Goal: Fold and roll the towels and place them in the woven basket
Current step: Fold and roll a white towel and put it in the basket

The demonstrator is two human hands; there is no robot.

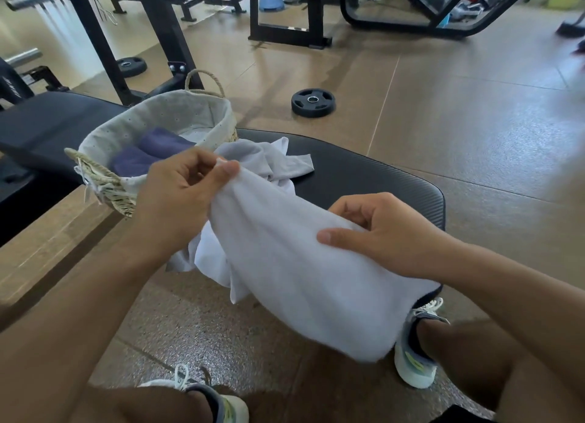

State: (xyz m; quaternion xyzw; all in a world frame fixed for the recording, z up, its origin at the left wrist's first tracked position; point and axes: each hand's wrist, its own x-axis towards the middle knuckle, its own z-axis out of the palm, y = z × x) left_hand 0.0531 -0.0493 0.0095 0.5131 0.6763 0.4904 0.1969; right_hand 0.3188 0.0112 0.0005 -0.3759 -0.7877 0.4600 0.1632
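Your left hand (180, 194) pinches one edge of the white towel (294, 274) and your right hand (376, 232) grips the other, holding it over the black bench (380, 175), woven basket (126, 137) with dark towels (152, 153) just left

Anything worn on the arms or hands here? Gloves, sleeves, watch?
Nothing visible. The left hand and right hand are bare: no gloves, rings, watch or bands. Both forearms are bare as far as the frame edge, with no sleeves in view.
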